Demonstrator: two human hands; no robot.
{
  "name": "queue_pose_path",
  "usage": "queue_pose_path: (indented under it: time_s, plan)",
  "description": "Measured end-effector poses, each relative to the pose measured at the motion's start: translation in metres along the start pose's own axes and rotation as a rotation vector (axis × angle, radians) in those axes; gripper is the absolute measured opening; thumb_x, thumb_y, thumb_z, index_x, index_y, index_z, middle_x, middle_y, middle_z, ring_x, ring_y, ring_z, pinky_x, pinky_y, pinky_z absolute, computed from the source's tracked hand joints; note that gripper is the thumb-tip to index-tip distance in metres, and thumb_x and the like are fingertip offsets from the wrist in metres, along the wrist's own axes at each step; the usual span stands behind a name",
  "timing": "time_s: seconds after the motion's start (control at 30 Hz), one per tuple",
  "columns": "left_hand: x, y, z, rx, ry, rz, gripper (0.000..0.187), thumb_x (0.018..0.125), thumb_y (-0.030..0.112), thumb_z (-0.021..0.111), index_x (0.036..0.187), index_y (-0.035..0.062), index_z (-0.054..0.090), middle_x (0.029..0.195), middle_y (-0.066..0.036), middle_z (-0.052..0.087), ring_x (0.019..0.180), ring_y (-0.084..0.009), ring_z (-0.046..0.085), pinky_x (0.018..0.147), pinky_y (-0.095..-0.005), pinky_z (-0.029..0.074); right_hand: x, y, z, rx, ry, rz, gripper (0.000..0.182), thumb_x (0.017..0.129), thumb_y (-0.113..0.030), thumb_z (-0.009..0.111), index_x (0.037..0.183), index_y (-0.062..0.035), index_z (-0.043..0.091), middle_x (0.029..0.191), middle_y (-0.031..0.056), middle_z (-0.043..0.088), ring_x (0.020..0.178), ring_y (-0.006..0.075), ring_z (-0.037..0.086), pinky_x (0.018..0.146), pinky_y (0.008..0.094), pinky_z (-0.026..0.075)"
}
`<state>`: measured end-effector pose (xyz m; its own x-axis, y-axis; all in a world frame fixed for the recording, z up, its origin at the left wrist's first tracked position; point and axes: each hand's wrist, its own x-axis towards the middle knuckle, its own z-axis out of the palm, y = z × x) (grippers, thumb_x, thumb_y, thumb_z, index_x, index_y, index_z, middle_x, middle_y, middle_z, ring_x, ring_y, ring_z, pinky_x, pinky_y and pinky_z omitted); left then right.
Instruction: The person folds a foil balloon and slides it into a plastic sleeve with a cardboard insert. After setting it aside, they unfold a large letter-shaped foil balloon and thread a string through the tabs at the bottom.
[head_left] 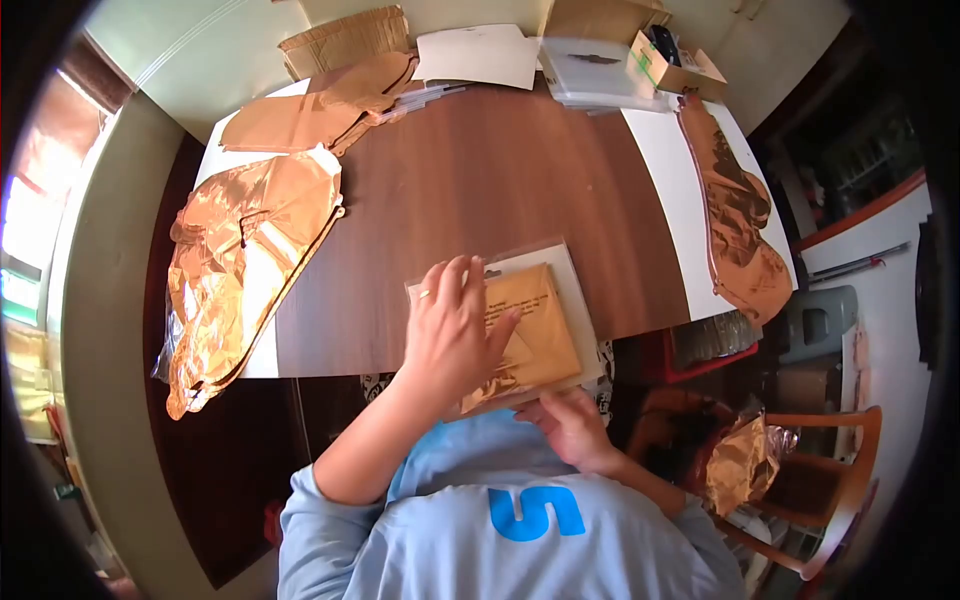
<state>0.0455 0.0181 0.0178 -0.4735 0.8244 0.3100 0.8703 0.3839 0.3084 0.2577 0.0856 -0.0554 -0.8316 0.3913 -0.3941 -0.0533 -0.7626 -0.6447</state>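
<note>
Under the fingers of the left hand (pixel 445 325), the packet (pixel 548 335) has a clear, glossy plastic skin over smooth, orange-gold contents, creased and metallic near the fingertips. The ring (pixel 425 294) on one of those fingers looks like polished metal. Beyond the fingertips, the table (pixel 480 160) shows smooth brown wood grain with a soft sheen; farther off, the cardboard (pixel 345 42) is matt and ridged. Well left of the fingers, the large foil (pixel 255 235) is mirror-bright and crumpled; well right, the long foil (pixel 735 200) is glossy and wrinkled. Below the fingers, the shirt (pixel 430 540) is soft, matt cloth. Right of the right hand (pixel 575 428), the chair (pixel 850 480) is smooth, lightly shiny wood.
</note>
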Motion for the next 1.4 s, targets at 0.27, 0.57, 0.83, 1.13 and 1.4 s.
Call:
queue_pose_path:
  time_s: [0.27,0.57,0.83,1.13,1.4]
  plan:
    - [0.009,0.002,0.028,0.143,-0.129,0.015,0.075,0.084,0.059,0.061,0.143,0.0137,0.047,0.141,-0.027,0.04,0.125,-0.0508,0.04,0.104,-0.0582,0.034,0.009,0.004,0.012,-0.119,-0.024,0.057,0.034,0.102,-0.023,0.054,0.125,0.0014,0.056,0.117,0.0122,0.065,0.098,0.0232,0.068,0.085,0.0355,0.053]
    - [-0.003,-0.009,-0.001,-0.243,-0.068,0.016,0.09,0.078,0.056,0.07,0.148,0.0114,0.037,0.15,-0.028,0.029,0.137,-0.0509,0.028,0.109,-0.0626,0.026,0.01,0.005,0.005,-0.241,-0.087,-0.053,0.028,0.101,-0.02,0.055,0.12,0.001,0.062,0.102,0.011,0.07,0.09,0.0189,0.069,0.081,0.0334,0.055]
    - [-0.069,-0.03,-0.007,-0.093,-0.184,0.081,0.092,0.075,0.059,0.073,0.146,0.0093,0.041,0.152,-0.028,0.028,0.141,-0.0498,0.025,0.112,-0.0612,0.023,0.016,0.008,0.002,-0.208,-0.014,0.008,0.031,0.099,-0.026,0.06,0.115,0.0007,0.064,0.094,0.0109,0.071,0.082,0.0179,0.068,0.076,0.0321,0.055]
    - [-0.067,-0.03,-0.006,-0.065,-0.195,0.165,0.091,0.077,0.057,0.072,0.147,0.0091,0.04,0.149,-0.029,0.036,0.138,-0.0493,0.034,0.11,-0.0606,0.028,0.016,0.005,0.01,-0.171,0.039,-0.058,0.027,0.098,-0.025,0.061,0.11,-0.001,0.065,0.092,0.0108,0.071,0.08,0.0181,0.068,0.075,0.0333,0.056]
    - [-0.063,-0.027,-0.01,-0.065,-0.22,0.119,0.091,0.077,0.055,0.072,0.148,0.0077,0.038,0.148,-0.027,0.038,0.138,-0.0466,0.034,0.111,-0.0593,0.026,0.023,0.008,0.008,-0.223,0.106,-0.063,0.024,0.097,-0.024,0.062,0.107,-0.0017,0.067,0.088,0.012,0.072,0.073,0.0192,0.068,0.071,0.0332,0.056]
